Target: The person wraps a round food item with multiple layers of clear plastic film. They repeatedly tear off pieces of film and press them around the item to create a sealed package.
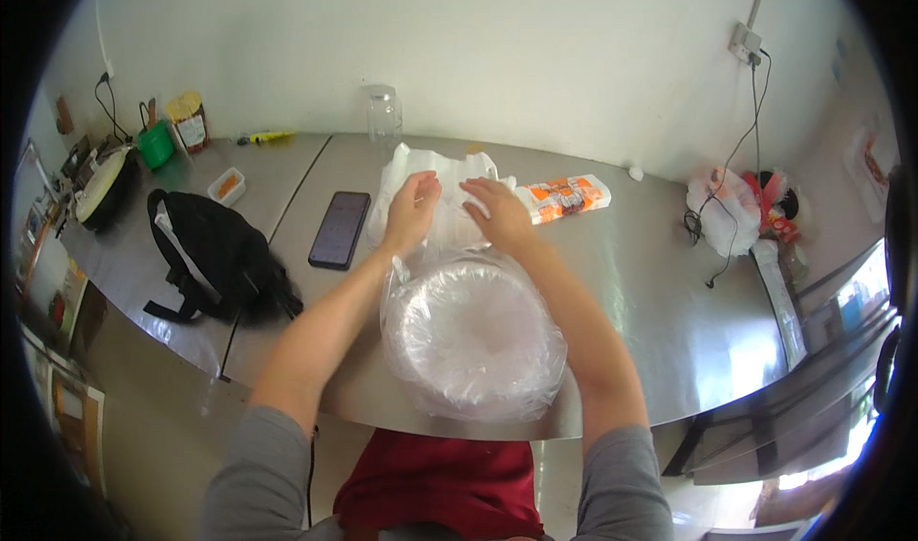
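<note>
My left hand rests against a white plastic bag, fingers extended and roughly together. Over the right part of this bag is my right hand, its thumb and fingers spread. Neither hand visibly grips anything, though the bag's underside is hidden. Between my forearms, close to the table's front edge, lies a round bundle wrapped in clear plastic film; its contents are blurred by the wrap. A white packet with orange print lies just beyond my right hand.
On the metal table, a smartphone and black bag lie left. A clear jar stands by the wall, a small orange-filled tub and green container far left. Plastic bags and cables occupy the right.
</note>
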`<state>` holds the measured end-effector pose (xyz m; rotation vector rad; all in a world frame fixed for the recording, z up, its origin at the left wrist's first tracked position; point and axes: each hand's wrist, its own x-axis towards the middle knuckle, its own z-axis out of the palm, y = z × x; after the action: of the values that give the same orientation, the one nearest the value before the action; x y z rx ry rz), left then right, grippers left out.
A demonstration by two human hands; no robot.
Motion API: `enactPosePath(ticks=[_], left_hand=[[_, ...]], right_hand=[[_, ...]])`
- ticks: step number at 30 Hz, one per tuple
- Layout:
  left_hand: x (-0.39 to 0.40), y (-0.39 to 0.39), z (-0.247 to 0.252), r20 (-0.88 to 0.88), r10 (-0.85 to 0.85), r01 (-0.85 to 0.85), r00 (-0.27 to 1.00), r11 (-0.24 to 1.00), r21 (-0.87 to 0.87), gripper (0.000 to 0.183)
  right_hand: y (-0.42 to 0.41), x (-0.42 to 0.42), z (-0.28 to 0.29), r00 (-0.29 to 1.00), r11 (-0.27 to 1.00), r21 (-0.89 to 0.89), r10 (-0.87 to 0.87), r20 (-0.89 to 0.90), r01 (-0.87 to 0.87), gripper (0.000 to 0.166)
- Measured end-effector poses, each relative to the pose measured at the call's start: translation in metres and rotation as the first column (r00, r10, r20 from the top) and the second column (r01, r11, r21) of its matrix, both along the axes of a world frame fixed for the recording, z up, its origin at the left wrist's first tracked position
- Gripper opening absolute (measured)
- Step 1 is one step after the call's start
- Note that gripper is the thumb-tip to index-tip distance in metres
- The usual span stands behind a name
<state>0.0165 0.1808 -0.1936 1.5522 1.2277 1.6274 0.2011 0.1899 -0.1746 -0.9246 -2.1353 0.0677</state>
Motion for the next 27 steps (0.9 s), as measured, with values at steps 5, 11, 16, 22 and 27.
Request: enactPosePath(ticks=[5,11,16,22,27], left_hand=[[0.024,0.004,-0.022,-0.300,0.242,-0.208,0.923,0.968,0.140,0.042],[0.035,-0.019,-0.009,-0.453,0.324,-0.082,0.831,0.876,0.476,0.042],[0.043,-0.022,-0.002,-0.670,0.069,0.300,0.739,0.857,0.419,0.045],[0.046,-0.013,-0.039,-0.923,0.011,0.099,0.385,0.994,0.053,0.055],[0.040,-0.014,-0.040,-0.886,-0.032,0.135,0.463,0.990,0.034,0.053]], right_hand=[[0.013,-0.015,-0.057,0.993,0.984,0.148,-0.108,0.052,0.099,0.023],[0.000,-0.007,-0.043,0.973,0.980,-0.157,-0.150,-0.173,0.123,0.015],[0.014,0.003,-0.045,0.690,0.923,-0.272,-0.383,-0.614,0.271,0.018],[0.032,0.050,-0.031,-0.023,0.874,-0.484,-0.485,-0.874,-0.041,0.030],[0.004,0.063,0.054,-0.085,0.899,-0.304,-0.292,-0.953,0.314,0.025]])
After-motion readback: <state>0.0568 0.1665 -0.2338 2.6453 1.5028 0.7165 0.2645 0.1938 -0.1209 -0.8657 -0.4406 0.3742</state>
